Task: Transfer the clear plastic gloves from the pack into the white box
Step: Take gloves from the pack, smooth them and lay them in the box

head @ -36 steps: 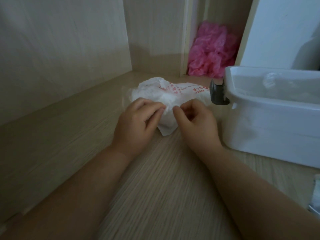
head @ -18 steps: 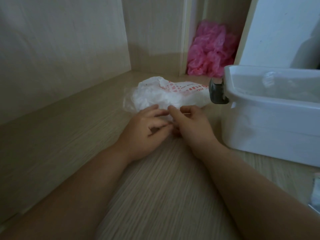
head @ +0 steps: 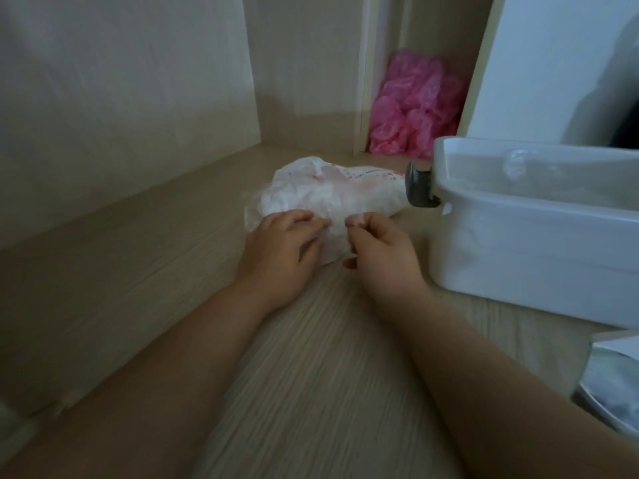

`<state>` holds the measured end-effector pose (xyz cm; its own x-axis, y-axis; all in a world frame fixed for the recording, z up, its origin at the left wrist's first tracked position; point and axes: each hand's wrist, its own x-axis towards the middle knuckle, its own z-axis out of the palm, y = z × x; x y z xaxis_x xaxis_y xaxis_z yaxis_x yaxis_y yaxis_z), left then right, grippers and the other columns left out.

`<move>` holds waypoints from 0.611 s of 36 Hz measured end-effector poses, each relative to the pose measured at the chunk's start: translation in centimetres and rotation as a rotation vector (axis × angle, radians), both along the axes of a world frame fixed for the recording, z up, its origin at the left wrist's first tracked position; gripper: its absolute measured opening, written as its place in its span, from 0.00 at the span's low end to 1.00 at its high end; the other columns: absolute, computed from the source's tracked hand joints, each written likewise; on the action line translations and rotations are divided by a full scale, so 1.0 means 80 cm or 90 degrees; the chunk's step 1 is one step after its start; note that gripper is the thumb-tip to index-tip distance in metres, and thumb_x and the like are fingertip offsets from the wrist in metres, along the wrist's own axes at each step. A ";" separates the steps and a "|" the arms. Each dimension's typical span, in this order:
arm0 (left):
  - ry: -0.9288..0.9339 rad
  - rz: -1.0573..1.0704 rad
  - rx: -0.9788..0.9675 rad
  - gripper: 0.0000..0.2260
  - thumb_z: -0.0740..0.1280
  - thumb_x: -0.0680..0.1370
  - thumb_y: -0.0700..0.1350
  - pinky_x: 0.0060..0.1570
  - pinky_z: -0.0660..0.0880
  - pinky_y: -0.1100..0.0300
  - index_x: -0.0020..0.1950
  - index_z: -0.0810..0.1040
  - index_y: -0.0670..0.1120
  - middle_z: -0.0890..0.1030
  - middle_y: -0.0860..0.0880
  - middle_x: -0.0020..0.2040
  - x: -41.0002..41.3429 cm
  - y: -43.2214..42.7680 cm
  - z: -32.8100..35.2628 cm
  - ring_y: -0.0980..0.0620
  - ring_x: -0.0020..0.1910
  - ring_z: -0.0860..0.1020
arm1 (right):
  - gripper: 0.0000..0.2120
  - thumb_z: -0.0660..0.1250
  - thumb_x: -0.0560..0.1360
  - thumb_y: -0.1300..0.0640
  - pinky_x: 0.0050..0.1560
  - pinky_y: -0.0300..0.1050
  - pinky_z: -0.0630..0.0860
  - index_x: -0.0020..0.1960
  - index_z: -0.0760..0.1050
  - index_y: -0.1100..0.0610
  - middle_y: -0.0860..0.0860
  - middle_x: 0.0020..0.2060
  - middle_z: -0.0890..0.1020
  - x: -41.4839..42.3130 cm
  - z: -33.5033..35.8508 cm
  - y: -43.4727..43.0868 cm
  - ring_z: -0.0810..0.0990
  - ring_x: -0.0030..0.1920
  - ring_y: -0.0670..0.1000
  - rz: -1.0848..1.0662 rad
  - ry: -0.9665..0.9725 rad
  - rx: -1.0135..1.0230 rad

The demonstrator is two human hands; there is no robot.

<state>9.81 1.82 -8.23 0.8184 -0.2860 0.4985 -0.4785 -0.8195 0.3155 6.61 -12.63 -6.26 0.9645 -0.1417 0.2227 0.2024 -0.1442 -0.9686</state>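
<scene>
A crumpled clear pack [head: 332, 191] with red print, full of clear plastic gloves, lies on the wooden floor. My left hand [head: 281, 252] rests on its near left edge with the fingertips curled onto the plastic. My right hand [head: 378, 255] pinches the near end of the pack between thumb and curled fingers. The two hands sit a few centimetres apart with plastic between them. The white box [head: 539, 236] stands open just right of the pack, with a grey latch [head: 420, 188] on its left end and some clear plastic inside.
A heap of pink plastic gloves [head: 413, 108] fills a narrow gap at the back. Wooden panels [head: 121, 108] wall the left and rear. The box's raised white lid [head: 553, 63] stands behind it. A white packet [head: 612, 382] lies at the right edge.
Both hands pulled together at the pack's near end half a second ago; now they have spread slightly apart, with plastic stretched between them. The pack has barely shifted.
</scene>
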 end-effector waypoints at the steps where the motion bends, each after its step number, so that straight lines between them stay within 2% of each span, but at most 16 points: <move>1: 0.004 0.014 0.017 0.30 0.46 0.73 0.60 0.62 0.68 0.45 0.67 0.75 0.52 0.75 0.47 0.66 -0.003 -0.003 0.001 0.44 0.65 0.71 | 0.06 0.60 0.79 0.59 0.56 0.52 0.77 0.48 0.75 0.52 0.43 0.38 0.76 -0.006 0.003 0.000 0.76 0.44 0.45 -0.013 -0.017 -0.019; 3: 0.010 0.040 0.046 0.32 0.44 0.73 0.63 0.62 0.69 0.46 0.68 0.74 0.55 0.74 0.47 0.67 -0.006 -0.006 0.002 0.44 0.66 0.70 | 0.07 0.59 0.80 0.59 0.55 0.48 0.77 0.53 0.74 0.52 0.43 0.42 0.77 -0.017 0.009 -0.003 0.77 0.47 0.46 -0.039 -0.065 -0.060; 5: 0.030 0.073 0.046 0.33 0.41 0.72 0.65 0.63 0.68 0.47 0.68 0.73 0.57 0.73 0.49 0.68 -0.007 -0.007 0.004 0.44 0.66 0.70 | 0.09 0.58 0.80 0.59 0.50 0.43 0.75 0.57 0.75 0.54 0.42 0.41 0.76 -0.030 0.018 -0.008 0.76 0.46 0.45 -0.055 -0.121 -0.110; 7: 0.058 0.095 0.052 0.32 0.42 0.73 0.65 0.65 0.67 0.48 0.69 0.72 0.57 0.72 0.50 0.70 -0.012 -0.008 0.008 0.45 0.68 0.68 | 0.10 0.58 0.80 0.59 0.43 0.36 0.73 0.58 0.75 0.53 0.42 0.39 0.76 -0.042 0.031 -0.015 0.75 0.40 0.40 -0.052 -0.156 -0.141; 9: 0.104 0.104 0.058 0.28 0.46 0.76 0.61 0.67 0.65 0.47 0.70 0.72 0.55 0.70 0.50 0.71 -0.016 -0.009 0.013 0.45 0.69 0.66 | 0.08 0.58 0.80 0.58 0.36 0.28 0.71 0.55 0.74 0.50 0.42 0.37 0.77 -0.051 0.049 -0.021 0.75 0.34 0.36 -0.044 -0.169 -0.131; 11: 0.147 0.110 0.043 0.27 0.47 0.76 0.58 0.68 0.64 0.47 0.69 0.73 0.53 0.69 0.49 0.72 -0.024 -0.012 0.023 0.43 0.70 0.65 | 0.07 0.59 0.78 0.59 0.37 0.30 0.72 0.53 0.74 0.51 0.44 0.36 0.77 -0.056 0.071 -0.026 0.75 0.34 0.38 -0.052 -0.182 -0.095; 13: 0.109 0.112 0.000 0.25 0.49 0.76 0.56 0.64 0.68 0.48 0.62 0.79 0.51 0.74 0.49 0.68 -0.033 -0.016 0.033 0.43 0.66 0.69 | 0.07 0.60 0.77 0.62 0.41 0.40 0.76 0.50 0.74 0.52 0.47 0.35 0.77 -0.063 0.095 -0.029 0.76 0.36 0.45 -0.050 -0.188 -0.037; 15: -0.003 0.091 -0.114 0.21 0.52 0.76 0.54 0.52 0.73 0.53 0.48 0.83 0.48 0.82 0.50 0.53 -0.049 -0.026 0.050 0.47 0.53 0.77 | 0.08 0.61 0.75 0.64 0.34 0.40 0.74 0.43 0.74 0.53 0.47 0.32 0.75 -0.069 0.119 -0.032 0.74 0.32 0.46 -0.032 -0.182 0.063; 17: -0.004 0.057 -0.304 0.17 0.57 0.79 0.53 0.42 0.71 0.58 0.40 0.82 0.50 0.82 0.52 0.41 -0.068 -0.040 0.075 0.54 0.42 0.77 | 0.09 0.61 0.75 0.65 0.31 0.39 0.69 0.39 0.73 0.55 0.49 0.30 0.74 -0.071 0.137 -0.038 0.72 0.31 0.49 -0.015 -0.149 0.151; 18: 0.058 0.029 -0.410 0.15 0.59 0.80 0.54 0.41 0.70 0.61 0.39 0.80 0.52 0.80 0.54 0.39 -0.078 -0.048 0.090 0.57 0.40 0.76 | 0.09 0.61 0.75 0.65 0.34 0.41 0.68 0.38 0.73 0.56 0.51 0.29 0.74 -0.073 0.145 -0.043 0.72 0.33 0.53 -0.001 -0.130 0.186; 20: 0.202 -0.022 -0.575 0.12 0.59 0.80 0.56 0.48 0.71 0.60 0.43 0.79 0.54 0.80 0.57 0.42 -0.089 -0.059 0.113 0.57 0.45 0.77 | 0.08 0.61 0.72 0.64 0.38 0.47 0.61 0.34 0.72 0.57 0.52 0.25 0.73 -0.076 0.155 -0.052 0.68 0.32 0.56 0.060 -0.091 0.253; 22: 0.247 -0.065 -0.601 0.12 0.62 0.78 0.59 0.57 0.71 0.57 0.51 0.79 0.54 0.80 0.56 0.49 -0.094 -0.065 0.127 0.55 0.53 0.77 | 0.11 0.57 0.69 0.65 0.38 0.49 0.55 0.30 0.68 0.55 0.51 0.23 0.70 -0.085 0.167 -0.060 0.65 0.27 0.53 0.137 -0.058 0.315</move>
<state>2.31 -3.38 1.94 0.9651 0.0084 0.2619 -0.2591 -0.1181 0.9586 -0.19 -17.41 7.12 0.9633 -0.0522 0.2633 0.2631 0.3775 -0.8879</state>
